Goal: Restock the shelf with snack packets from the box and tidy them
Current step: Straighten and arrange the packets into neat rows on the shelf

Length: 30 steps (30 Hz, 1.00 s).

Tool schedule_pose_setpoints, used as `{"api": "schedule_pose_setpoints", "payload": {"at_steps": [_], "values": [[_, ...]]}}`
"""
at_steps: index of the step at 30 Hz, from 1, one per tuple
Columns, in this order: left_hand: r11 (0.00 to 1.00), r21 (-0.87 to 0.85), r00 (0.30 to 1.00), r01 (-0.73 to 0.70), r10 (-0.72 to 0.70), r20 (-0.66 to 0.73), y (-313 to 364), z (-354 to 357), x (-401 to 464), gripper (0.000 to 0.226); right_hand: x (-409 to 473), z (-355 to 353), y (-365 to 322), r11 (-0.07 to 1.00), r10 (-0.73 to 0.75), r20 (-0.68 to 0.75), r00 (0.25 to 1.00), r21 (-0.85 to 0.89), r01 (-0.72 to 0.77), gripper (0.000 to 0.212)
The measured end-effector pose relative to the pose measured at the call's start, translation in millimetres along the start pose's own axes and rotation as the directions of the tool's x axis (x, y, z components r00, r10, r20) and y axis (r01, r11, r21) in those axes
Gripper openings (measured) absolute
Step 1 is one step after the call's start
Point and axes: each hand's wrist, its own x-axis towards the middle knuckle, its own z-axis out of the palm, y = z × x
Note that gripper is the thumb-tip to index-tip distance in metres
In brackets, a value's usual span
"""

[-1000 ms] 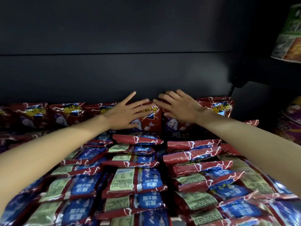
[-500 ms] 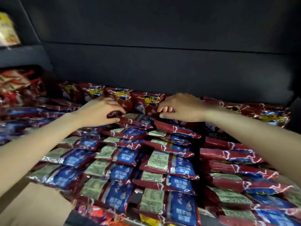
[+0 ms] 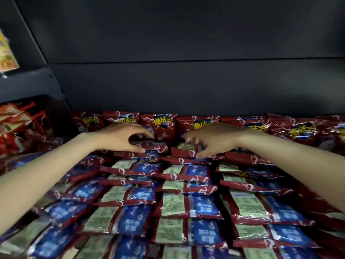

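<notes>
Red and blue snack packets (image 3: 175,202) lie in overlapping rows across the shelf, backs up. A row of upright red packets (image 3: 160,126) stands along the back wall. My left hand (image 3: 119,139) reaches over the rearmost flat packets, thumb and fingers curved around the edge of one packet (image 3: 149,146). My right hand (image 3: 214,141) is beside it, fingers and thumb pinching the top of another flat packet (image 3: 183,151). Both forearms stretch in over the rows. The box is out of view.
The dark back panel (image 3: 186,81) of the shelf rises right behind the upright row. A neighbouring bay at left holds other red packets (image 3: 16,124), with a yellow packet (image 3: 5,53) on the shelf above.
The view has moved closer. Both hands stayed at the back row, moving from lying flat on the upright packets to curling around the rearmost flat packets.
</notes>
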Motion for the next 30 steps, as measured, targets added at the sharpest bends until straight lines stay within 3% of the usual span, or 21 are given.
{"api": "schedule_pose_setpoints", "payload": {"at_steps": [3, 5, 8, 11, 14, 18, 20, 26, 30], "values": [[0.999, 0.023, 0.998, -0.038, 0.039, -0.043, -21.6, -1.1, 2.9, 0.044, 3.8, -3.2, -0.6, 0.968, 0.009, -0.191, 0.981, -0.246, -0.056, 0.043], [0.993, 0.075, 0.98, -0.09, 0.101, -0.174, -22.8, -1.7, 10.8, 0.04, 10.4, -3.6, 4.7, 0.918, 0.017, -0.325, 0.946, -0.37, -0.144, 0.045], [0.981, 0.181, 0.938, -0.07, 0.126, -0.324, -14.0, -3.4, 28.4, 0.043, 23.1, 1.7, 18.2, 0.828, -0.112, -0.447, 0.888, -0.536, -0.165, 0.041], [0.97, 0.228, 0.981, -0.081, 0.119, -0.155, -16.7, 3.3, 42.9, 0.055, 29.6, 8.8, 26.3, 0.788, -0.304, -0.4, 0.864, -0.615, -0.007, 0.046], [0.966, 0.231, 0.993, -0.116, 0.112, 0.033, -22.7, 11.9, 49.0, 0.067, 28.4, 9.9, 24.9, 0.837, -0.313, -0.287, 0.905, -0.534, 0.12, 0.076], [0.98, 0.154, 0.991, -0.124, 0.113, 0.079, -14.5, 12.3, 51.5, 0.065, 29.6, 10.9, 23.9, 0.972, -0.082, -0.183, 0.98, -0.23, 0.039, 0.064], [0.981, 0.144, 0.989, -0.126, 0.114, 0.092, -12.6, 10.9, 51.0, 0.064, 28.3, 10.3, 24.9, 0.997, -0.04, -0.146, 0.989, -0.076, 0.029, 0.061], [0.98, 0.155, 0.988, -0.123, 0.106, 0.112, -14.6, 10.5, 52.8, 0.068, 19.1, 11.8, 29.5, 0.997, -0.059, -0.057, 0.997, -0.052, 0.056, 0.059], [0.989, 0.034, 0.973, -0.142, 0.134, 0.189, -15.1, 4.0, 61.5, 0.071, 21.2, 6.1, 36.4, 1.0, -0.02, -0.04, 0.999, -0.002, 0.02, 0.066]]}}
